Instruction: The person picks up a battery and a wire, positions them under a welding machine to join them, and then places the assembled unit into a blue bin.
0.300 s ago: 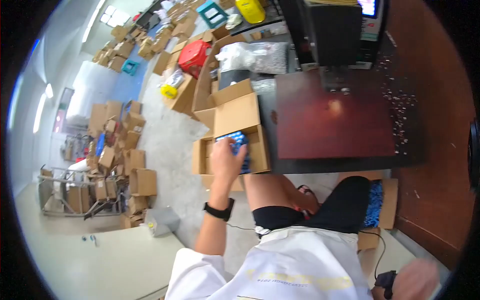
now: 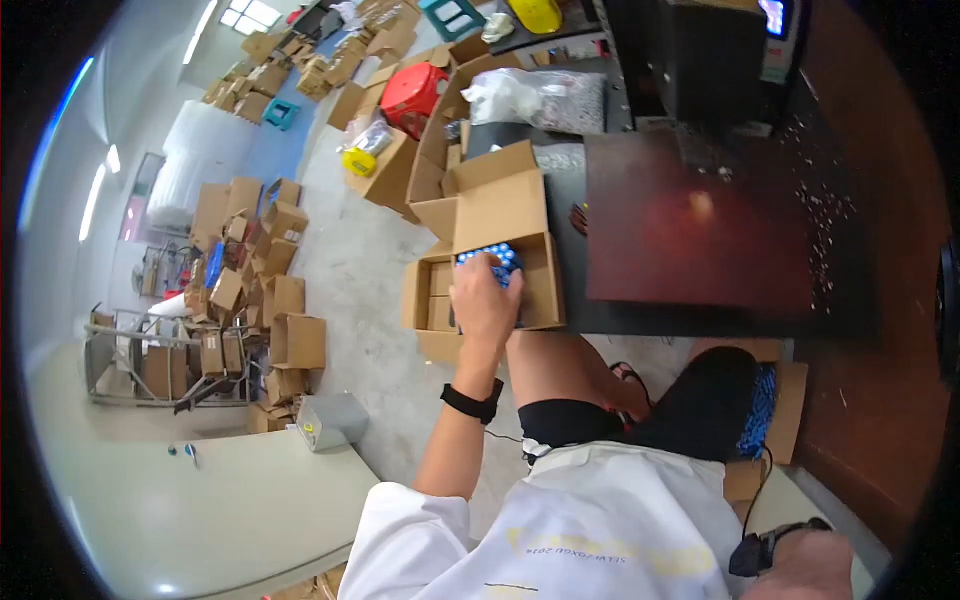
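My left hand (image 2: 484, 298), with a black band at the wrist, reaches into an open cardboard box (image 2: 542, 285) at the table's left edge. Its fingers and thumb curl over a packed group of small blue cylinders (image 2: 503, 262) with pale ends, which look like battery cells. The palm side and part of the group are hidden under the hand. At the lower right, my right hand (image 2: 808, 566) is low beside my body, past a black wrist strap. It is blurred and its fingers cannot be made out.
A dark machine (image 2: 700, 70) stands over a dark red plate (image 2: 690, 270) on the black table. Clear bags (image 2: 540, 100) lie behind the box. More loose blue cylinders (image 2: 760, 410) fill a carton by my right leg. A red stool (image 2: 415, 95) and stacked cartons stand to the left.
The whole view has shifted, so the table and box appear farther right. My left hand stays over the blue cylinders in the box. My right hand has moved slightly at the lower edge.
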A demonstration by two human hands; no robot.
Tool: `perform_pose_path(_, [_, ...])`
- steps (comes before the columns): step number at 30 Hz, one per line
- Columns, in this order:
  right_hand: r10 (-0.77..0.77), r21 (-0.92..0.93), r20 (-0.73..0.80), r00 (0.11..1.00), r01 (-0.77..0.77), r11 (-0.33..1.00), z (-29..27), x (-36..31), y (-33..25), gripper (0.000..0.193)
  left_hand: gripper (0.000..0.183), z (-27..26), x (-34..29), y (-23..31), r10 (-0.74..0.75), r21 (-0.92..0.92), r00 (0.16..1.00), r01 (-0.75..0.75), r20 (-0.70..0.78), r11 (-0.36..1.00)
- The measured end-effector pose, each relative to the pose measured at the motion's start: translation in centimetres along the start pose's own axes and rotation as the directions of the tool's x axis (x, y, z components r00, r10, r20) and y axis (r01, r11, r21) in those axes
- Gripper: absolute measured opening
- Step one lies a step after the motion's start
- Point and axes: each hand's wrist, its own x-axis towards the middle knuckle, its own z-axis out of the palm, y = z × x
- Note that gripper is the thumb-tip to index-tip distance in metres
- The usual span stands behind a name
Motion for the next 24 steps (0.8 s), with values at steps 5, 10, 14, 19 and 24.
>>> perform_pose_path(5, [-0.510, -0.418, 0.812, 0.284, 0.893, -0.167, 1.3, 0.9, -1.2, 0.024, 0.029, -1.1, -0.2, 0.7, -0.084, 0.014, 0.995, 0.083, 0.060, 0.996])
perform_pose_path(10, [-0.368, -0.218, 0.917, 0.153, 0.965, -0.145, 0.7, 1.9, -2.1, 0.023, 0.030, -0.8, -0.4, 1.4, -0.085, -0.014, 0.994, 0.086, 0.072, 0.996])
perform_pose_path(14, [-0.308, -0.242, 0.932, 0.189, 0.960, -0.144, 0.3, 1.7, -1.6, 0.024, 0.030, -1.1, -0.6, 1.0, -0.079, 0.031, 0.995, 0.077, 0.058, 0.997])
perform_pose_path(19, [-0.237, -0.260, 0.947, 0.217, 0.951, -0.169, -0.1, 1.6, -1.2, 0.026, 0.030, -1.1, -0.2, 1.6, -0.106, 0.015, 0.991, 0.105, 0.084, 0.994])
perform_pose_path(24, [-0.129, -0.208, 0.977, 0.167, 0.870, -0.447, -1.1, 0.5, 1.5, 0.025, 0.030, -1.1, -0.2, 0.9, -0.096, 0.012, 0.992, 0.095, 0.088, 0.995])
